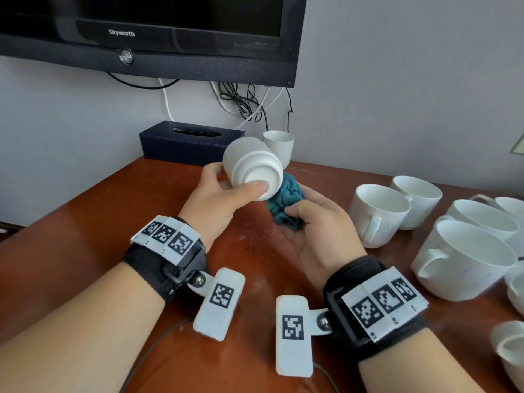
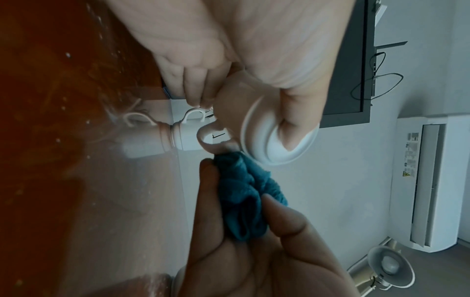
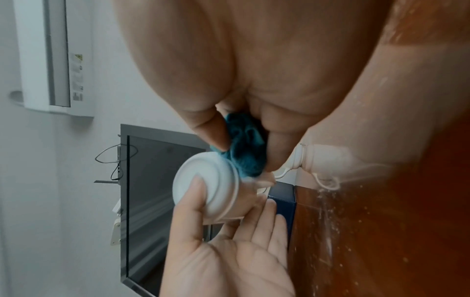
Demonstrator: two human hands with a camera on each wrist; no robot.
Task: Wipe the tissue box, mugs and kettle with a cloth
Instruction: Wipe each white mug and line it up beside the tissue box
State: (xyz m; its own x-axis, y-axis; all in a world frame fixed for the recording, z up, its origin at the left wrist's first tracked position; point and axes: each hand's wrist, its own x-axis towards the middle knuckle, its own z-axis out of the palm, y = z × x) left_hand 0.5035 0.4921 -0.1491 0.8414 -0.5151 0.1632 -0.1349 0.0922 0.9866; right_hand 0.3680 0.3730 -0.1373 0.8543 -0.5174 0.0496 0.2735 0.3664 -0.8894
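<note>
Hands up front, both raised over the reddish-brown worktop [image 1: 85, 251]. Left hand [image 1: 218, 199] has a white mug [image 1: 252, 168] gripped, tipped on its side with the base turned toward the camera; the thumb lies across that base and the other fingers curl round the far side. Right hand [image 1: 320, 228] is bunched round a teal cloth [image 1: 286, 205], thumb and fingers pinching the wad, and the cloth touches the mug low on its side, by the handle in the left wrist view. Both wrists carry black straps with white code tags.

Off to the right of the held mug, a cluster of white mugs [image 1: 380, 214] stands upright on the worktop, rims up, some touching, more running out of the picture's edge. Just behind the held mug, another white cup [image 1: 279, 146] stands near the wall. Left of that cup, the dark blue tissue box [image 1: 190, 143] sits against the wall, slot up. Above it hangs a black television [image 1: 147, 32], with cables [image 1: 243, 103] dangling beneath. Kettle: cannot tell where it is.
</note>
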